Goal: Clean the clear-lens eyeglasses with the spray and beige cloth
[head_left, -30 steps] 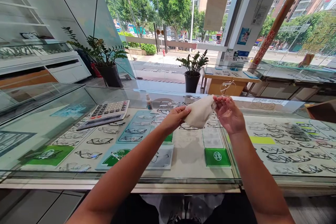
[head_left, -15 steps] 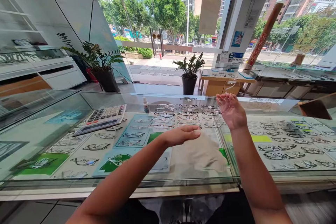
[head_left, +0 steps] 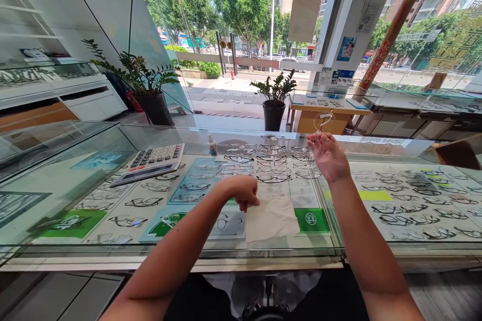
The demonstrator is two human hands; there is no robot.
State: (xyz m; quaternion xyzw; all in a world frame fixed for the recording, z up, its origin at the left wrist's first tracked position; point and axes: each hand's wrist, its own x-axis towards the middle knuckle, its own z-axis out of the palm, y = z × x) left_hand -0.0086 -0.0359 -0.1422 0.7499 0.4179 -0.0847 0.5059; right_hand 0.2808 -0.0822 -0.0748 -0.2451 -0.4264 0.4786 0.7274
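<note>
A white cleaning cloth [head_left: 271, 218] lies flat on the glass counter top [head_left: 113, 170]. My left hand [head_left: 241, 191] hovers just above the cloth's left corner, fingers curled down with nothing in them. My right hand [head_left: 328, 156] is raised over the counter and pinches a pair of clear rimless glasses [head_left: 323, 123] by a temple, lenses up.
Under the glass lie rows of spectacle frames [head_left: 271, 163] on display cards. A calculator [head_left: 152, 161] and a small spray bottle [head_left: 213, 145] stand on the counter at the left. Potted plants [head_left: 276, 100] stand behind, by the window. A brown object [head_left: 457, 153] juts in at right.
My left hand let the cloth go and it now lies spread on the glass. That hand has drawn back and curled. My right hand stays raised with the glasses.
</note>
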